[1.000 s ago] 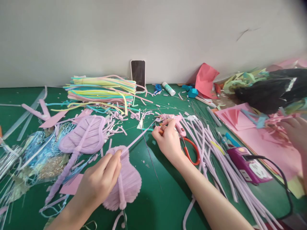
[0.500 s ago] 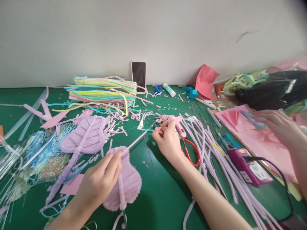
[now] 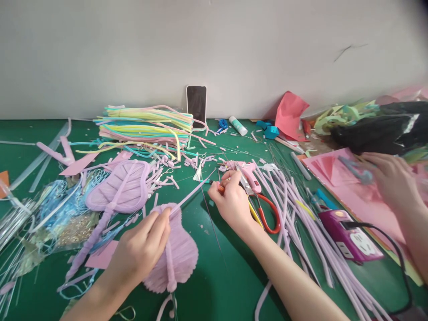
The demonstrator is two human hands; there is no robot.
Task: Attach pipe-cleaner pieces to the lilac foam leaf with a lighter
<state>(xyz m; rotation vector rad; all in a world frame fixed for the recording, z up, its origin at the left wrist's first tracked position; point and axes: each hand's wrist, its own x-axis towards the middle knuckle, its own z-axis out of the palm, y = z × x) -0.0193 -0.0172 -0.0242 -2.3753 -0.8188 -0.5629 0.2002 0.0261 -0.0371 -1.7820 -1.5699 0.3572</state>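
The left hand is seen pinched closed on the top edge of a lilac chenille leaf, which lies flat on the green table just in front of the wrist; a long lilac stem runs from that pinch up and to the right, toward the other hand. The right hand is curled around the handles of a pair of scissors, whose red and yellow loops show just to the right of the palm and whose blades point away, over a pink glue gun lying just behind the knuckles. Beside that hand a spread of lilac chenille stems is fanned across the table. A second finished lilac leaf rests near the left, well apart from the one being held, and behind it a stack of pastel stems is piled. A phone is leaned upright against the wall. At the far right, another person's hand is laid on pink paper, near a purple power strip.
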